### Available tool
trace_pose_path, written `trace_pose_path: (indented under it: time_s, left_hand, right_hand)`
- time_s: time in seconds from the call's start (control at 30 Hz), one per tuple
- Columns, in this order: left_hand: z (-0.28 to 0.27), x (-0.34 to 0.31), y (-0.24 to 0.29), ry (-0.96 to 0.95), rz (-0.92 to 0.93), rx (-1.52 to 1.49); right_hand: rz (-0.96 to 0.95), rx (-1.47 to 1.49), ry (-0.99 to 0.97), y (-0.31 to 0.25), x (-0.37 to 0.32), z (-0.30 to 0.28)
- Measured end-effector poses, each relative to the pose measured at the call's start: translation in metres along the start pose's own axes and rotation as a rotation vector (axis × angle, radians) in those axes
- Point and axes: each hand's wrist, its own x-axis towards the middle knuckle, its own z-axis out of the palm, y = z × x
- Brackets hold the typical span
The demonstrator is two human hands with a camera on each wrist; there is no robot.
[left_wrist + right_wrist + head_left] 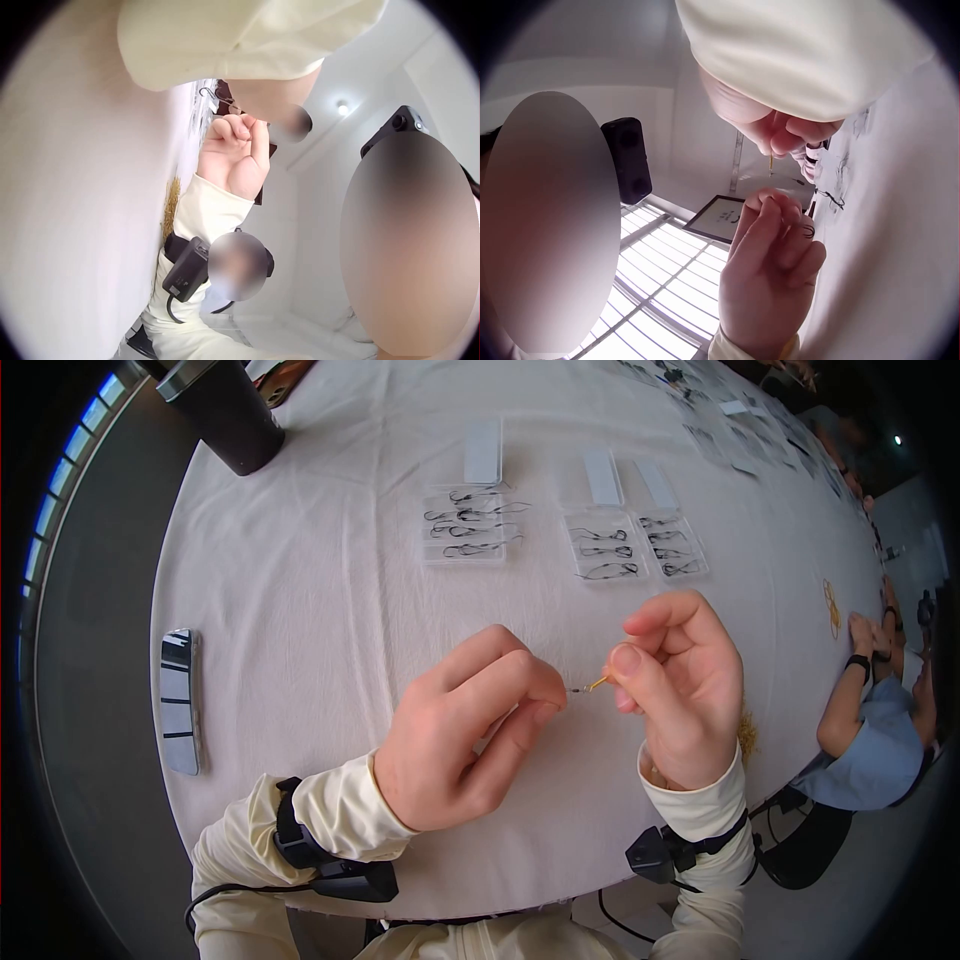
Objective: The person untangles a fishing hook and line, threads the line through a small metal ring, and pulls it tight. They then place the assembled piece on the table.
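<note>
Over the near part of the table, my left hand [480, 730] pinches a small dark piece [575, 690] between thumb and fingertips, its tip poking out to the right. In the right wrist view a dark curved hook [808, 231] shows against the fingers of that left hand. Facing it, my right hand [690, 690] pinches a thin gold-coloured piece [597, 684] between thumb and index finger. The gold end points at the dark tip, right beside it. The other right fingers curl loosely. Most of both small pieces is hidden by the fingertips.
Open clear boxes [465, 555] with dark looped strands stand beyond my hands. A gold bundle [748, 735] lies by my right wrist. A phone [181, 700] lies at left, a dark tumbler [235, 425] at far left. Another person's arm [850, 690] rests at the right edge.
</note>
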Motion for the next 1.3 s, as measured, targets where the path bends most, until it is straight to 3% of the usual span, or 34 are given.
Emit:
trace_pose_path:
  time_s: [0.13,0.4,0.53,0.63,0.7,1.0,1.23,1.3]
  left_hand:
    - [0.0,0.001,0.002,0.001,0.046,0.048]
    - [0.0,0.003,0.007,0.01,-0.141,-0.086]
    - [-0.012,0.004,0.004,-0.064,0.041,-0.011]
    - [-0.012,-0.002,0.01,-0.123,-0.019,-0.06]
    - [-0.008,-0.008,0.016,-0.152,-0.19,-0.286]
    - [-0.001,-0.014,0.028,-0.184,-0.232,-0.476]
    - [0.003,-0.015,0.038,-0.161,-0.258,-0.428]
    - [0.004,-0.014,0.045,-0.087,-0.365,-0.44]
  right_hand:
    - [-0.016,0.008,0.014,-0.001,-0.001,0.001]
    - [-0.046,0.0,-0.001,-0.009,0.0,0.0]
    - [-0.082,0.0,-0.05,-0.013,-0.004,0.006]
    - [-0.121,0.016,-0.072,-0.019,-0.009,0.009]
    - [-0.145,0.034,-0.077,-0.02,-0.01,0.009]
    - [-0.157,0.038,-0.06,-0.019,-0.008,0.004]
    - [-0.171,0.059,-0.061,-0.023,-0.011,0.003]
    - [-0.171,0.062,-0.063,-0.023,-0.012,0.003]
